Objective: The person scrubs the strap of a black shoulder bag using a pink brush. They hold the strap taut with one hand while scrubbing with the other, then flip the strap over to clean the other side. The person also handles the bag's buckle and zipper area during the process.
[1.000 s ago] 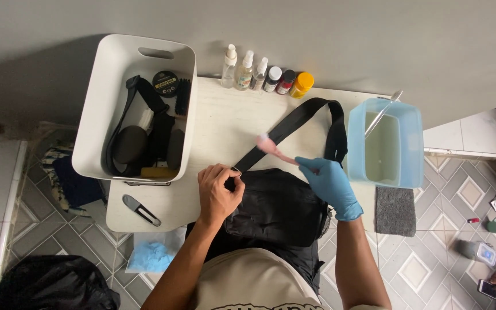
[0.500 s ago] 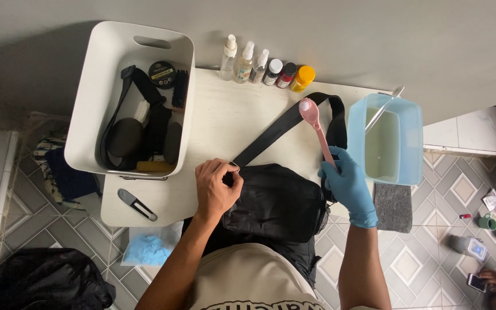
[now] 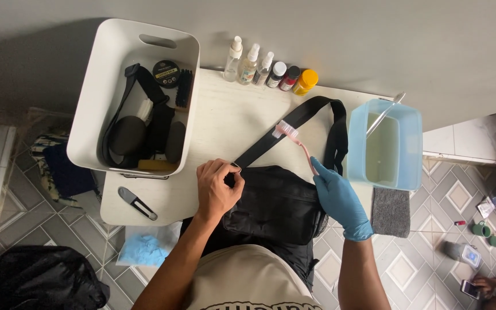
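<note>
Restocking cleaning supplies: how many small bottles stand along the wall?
6 small bottles in a row at the white table's back edge: three clear spray bottles, then white-capped, red-capped and yellow.

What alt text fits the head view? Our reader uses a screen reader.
A blue-gloved right hand holds a pink toothbrush to a black bag's strap, pinched near its base by the bare left hand, on a white table.

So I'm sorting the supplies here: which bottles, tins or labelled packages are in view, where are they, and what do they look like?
Three clear spray bottles: table's far edge, white nozzles.
Two dark small bottles: beside the sprays, one white-capped, one red-labelled.
Yellow jar: end of that row, squat.
Round black tin: inside the white bin, labelled lid.
Phone: floor at lower right, details unclear.
</note>
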